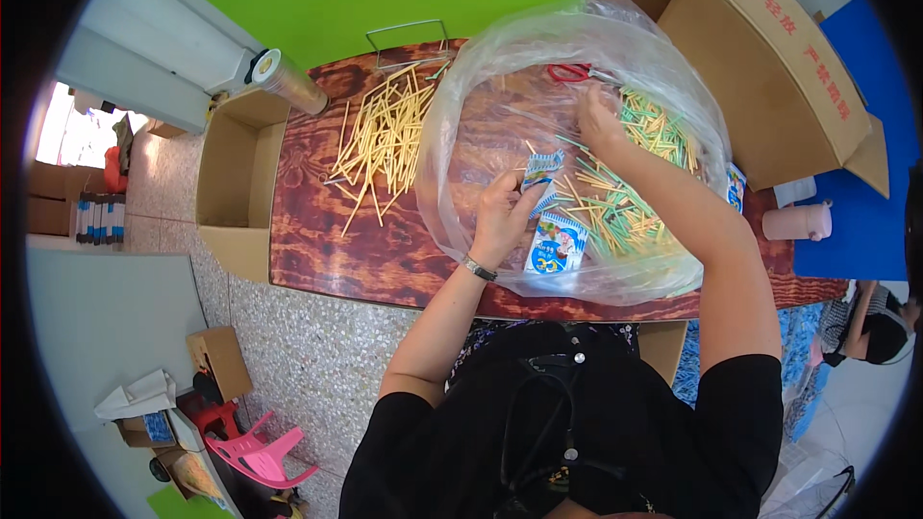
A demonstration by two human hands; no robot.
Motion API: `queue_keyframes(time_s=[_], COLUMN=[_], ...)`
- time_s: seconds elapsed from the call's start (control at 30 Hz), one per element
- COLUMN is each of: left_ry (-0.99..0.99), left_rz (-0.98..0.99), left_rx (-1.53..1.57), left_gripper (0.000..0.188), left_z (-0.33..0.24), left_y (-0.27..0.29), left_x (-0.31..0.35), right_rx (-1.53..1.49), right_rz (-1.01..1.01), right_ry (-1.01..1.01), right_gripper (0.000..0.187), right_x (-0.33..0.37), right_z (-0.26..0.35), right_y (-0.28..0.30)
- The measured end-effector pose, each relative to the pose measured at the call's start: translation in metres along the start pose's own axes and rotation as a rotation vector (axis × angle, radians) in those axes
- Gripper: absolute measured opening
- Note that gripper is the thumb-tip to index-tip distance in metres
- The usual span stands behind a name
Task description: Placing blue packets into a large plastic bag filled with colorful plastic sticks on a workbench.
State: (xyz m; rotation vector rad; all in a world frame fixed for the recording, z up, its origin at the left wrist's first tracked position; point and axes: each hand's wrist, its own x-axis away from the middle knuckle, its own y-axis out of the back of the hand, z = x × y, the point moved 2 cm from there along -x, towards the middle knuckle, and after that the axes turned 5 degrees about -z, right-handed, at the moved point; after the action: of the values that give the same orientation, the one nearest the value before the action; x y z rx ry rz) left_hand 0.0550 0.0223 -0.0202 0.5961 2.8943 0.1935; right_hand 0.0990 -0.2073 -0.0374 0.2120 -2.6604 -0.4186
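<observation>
My left hand (504,214) is closed on a small blue-and-white packet (543,171), held upright over the clear plastic bag (447,149). Just below it lies another blue-and-white packet (556,243) with a printed picture. My right hand (601,121) reaches over the bag's far part, fingers bent downward and mostly hidden. Right by those fingertips lie red-handled scissors (569,72); whether I touch them I cannot tell. Thin green and yellow sticks (625,197) are heaped in the bag's right side, beneath my right forearm.
Loose pale yellow sticks (385,139) are piled on the wooden table (317,240), left of the bag. A wire stand (409,43) and a clear tube-shaped container (288,82) stand farther back. Cardboard boxes (769,67) and a pink cup (798,222) are at right. Another person (870,327) sits beyond.
</observation>
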Motion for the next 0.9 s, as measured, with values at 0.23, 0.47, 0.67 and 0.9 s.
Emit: queue_keyframes(time_s=[0.23,0.47,0.67,0.9], left_ry=[-0.050,-0.217,-0.296,-0.320], left_rz=[-0.106,-0.174,-0.196,-0.199], left_rx=[0.001,-0.151,-0.239,-0.223], left_gripper=[0.017,0.019,0.021,0.020], left_z=[-0.002,-0.022,-0.029,-0.030], left_y=[0.009,0.005,0.005,0.004], left_x=[-0.007,-0.012,-0.009,-0.008], right_rx=[-1.383,-1.680,-1.430,-1.289], right_rz=[-0.209,-0.343,-0.385,-0.337], right_ry=[-0.096,0.254,0.206,0.206], right_gripper=[0.026,0.026,0.020,0.017], right_x=[0.079,0.111,0.105,0.103], right_z=[-0.095,-0.129,-0.120,-0.122], right_y=[0.040,0.091,0.096,0.106])
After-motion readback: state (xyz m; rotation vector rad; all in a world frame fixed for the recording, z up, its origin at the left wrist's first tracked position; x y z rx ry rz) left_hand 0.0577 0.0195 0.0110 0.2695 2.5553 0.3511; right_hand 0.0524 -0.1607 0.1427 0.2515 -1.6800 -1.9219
